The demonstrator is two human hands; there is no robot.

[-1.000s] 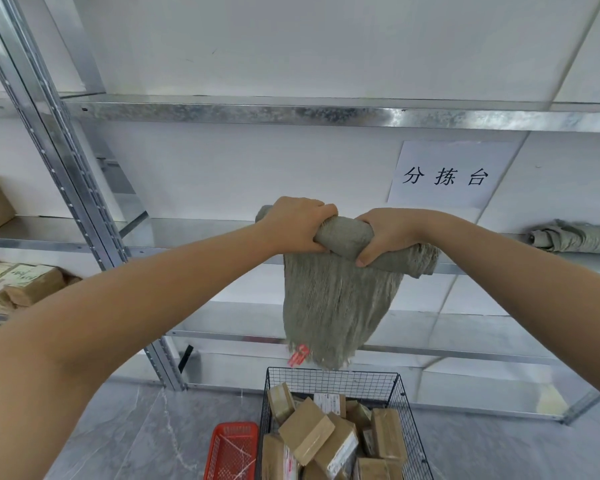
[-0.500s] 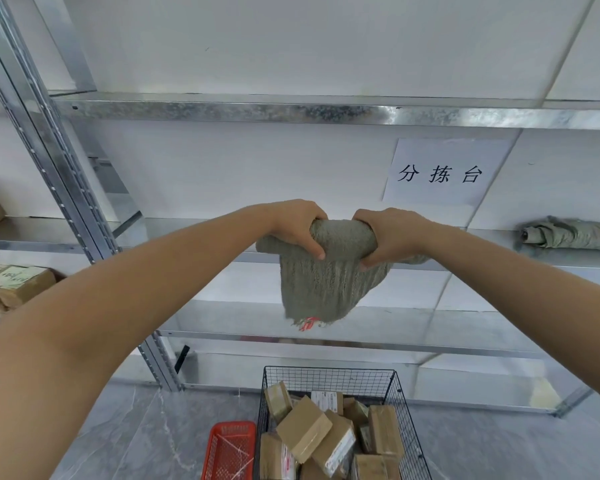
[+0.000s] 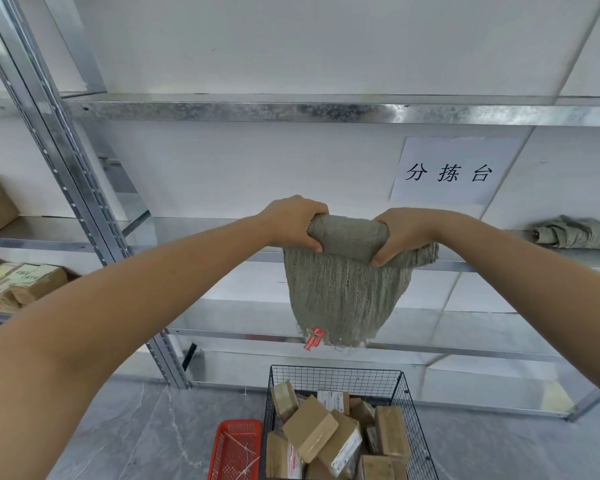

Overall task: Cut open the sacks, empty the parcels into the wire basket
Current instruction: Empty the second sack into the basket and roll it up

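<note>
Parcels (image 3: pixel 309 431) are lying in the wire basket (image 3: pixel 336 368); I'm gripping the limp, part-rolled sack (image 3: pixel 347 292) with left hand (image 3: pixel 291 223) and right hand (image 3: pixel 402 233) above it. It's looking emptied.

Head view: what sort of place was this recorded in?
Most likely a parcel sorting room. A wall sign reads 分拣台 (sorting station), metal shelving lines the wall, and a wire basket of taped cardboard parcels stands below the limp sack.
</note>
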